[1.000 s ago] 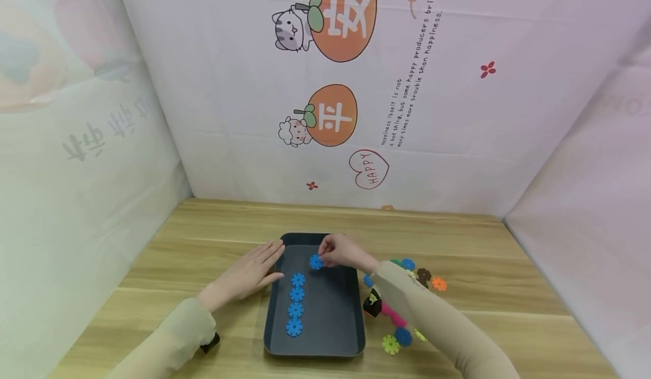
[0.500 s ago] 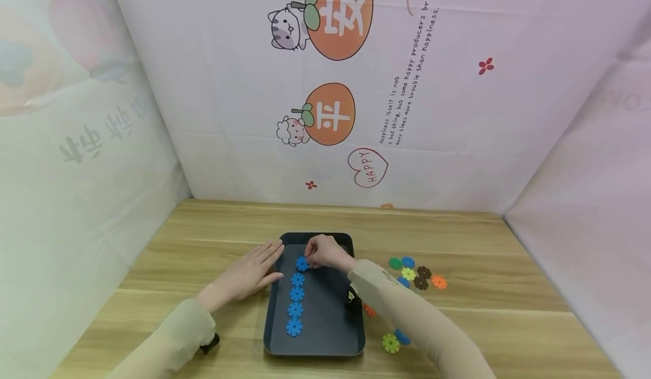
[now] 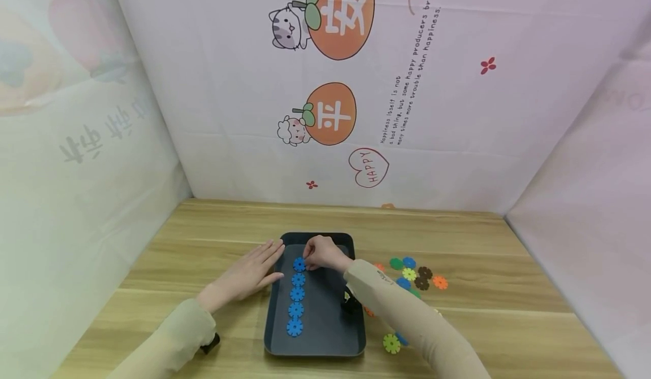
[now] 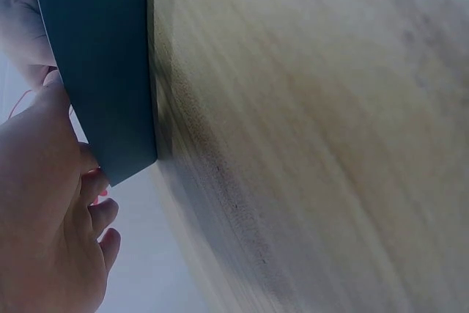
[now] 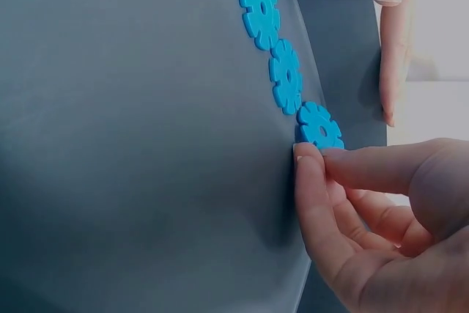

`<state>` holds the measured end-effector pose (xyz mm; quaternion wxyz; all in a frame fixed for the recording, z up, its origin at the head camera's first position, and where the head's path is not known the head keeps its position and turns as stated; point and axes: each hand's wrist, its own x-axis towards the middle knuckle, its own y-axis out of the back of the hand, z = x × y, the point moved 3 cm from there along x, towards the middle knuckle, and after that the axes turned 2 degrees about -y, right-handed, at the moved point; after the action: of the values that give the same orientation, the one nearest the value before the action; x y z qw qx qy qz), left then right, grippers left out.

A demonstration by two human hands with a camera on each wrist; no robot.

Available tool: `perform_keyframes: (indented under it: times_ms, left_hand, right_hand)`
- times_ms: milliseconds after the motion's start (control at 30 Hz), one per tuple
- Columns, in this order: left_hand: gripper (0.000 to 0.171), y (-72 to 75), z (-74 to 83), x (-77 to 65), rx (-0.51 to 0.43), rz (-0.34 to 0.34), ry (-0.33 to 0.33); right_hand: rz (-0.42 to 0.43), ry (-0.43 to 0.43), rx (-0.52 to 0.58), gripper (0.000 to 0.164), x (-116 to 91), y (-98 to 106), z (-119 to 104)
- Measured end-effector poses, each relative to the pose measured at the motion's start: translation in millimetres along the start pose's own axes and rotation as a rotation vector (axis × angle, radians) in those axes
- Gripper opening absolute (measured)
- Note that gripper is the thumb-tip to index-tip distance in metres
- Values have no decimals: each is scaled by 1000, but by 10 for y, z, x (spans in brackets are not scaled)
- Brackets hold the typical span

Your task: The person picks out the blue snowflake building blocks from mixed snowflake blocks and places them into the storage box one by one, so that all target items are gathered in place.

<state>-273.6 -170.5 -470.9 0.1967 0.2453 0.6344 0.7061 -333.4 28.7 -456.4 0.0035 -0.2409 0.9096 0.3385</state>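
Note:
A dark grey tray lies on the wooden table. Down its left side runs a column of several blue notched plastic discs, shaped like snowflakes. My right hand pinches the farthest blue disc between thumb and fingertips, at the far end of that column. In the right wrist view this disc is close against its neighbour disc. My left hand rests with straight fingers on the tray's left rim; the left wrist view shows its fingers beside the tray's outer wall.
Right of the tray, loose discs lie scattered, among them a brown disc, an orange disc and a yellow-green disc. My right forearm covers some of them. A printed white cloth stands behind the table.
My right hand has moved left across the tray with a blue disc, bringing it to the far end of the column. The left hand has stayed on the rim.

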Motion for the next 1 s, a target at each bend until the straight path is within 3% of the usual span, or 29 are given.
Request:
perform_keyframes:
  times_ms: [600, 1000]
  left_hand:
    - [69, 30, 10, 3, -23, 4, 2]
    - [69, 18, 11, 0, -42, -1, 7]
  right_hand:
    - [-4, -15, -10, 7, -67, 44, -36]
    - [-13, 47, -19, 5, -329, 271, 16]
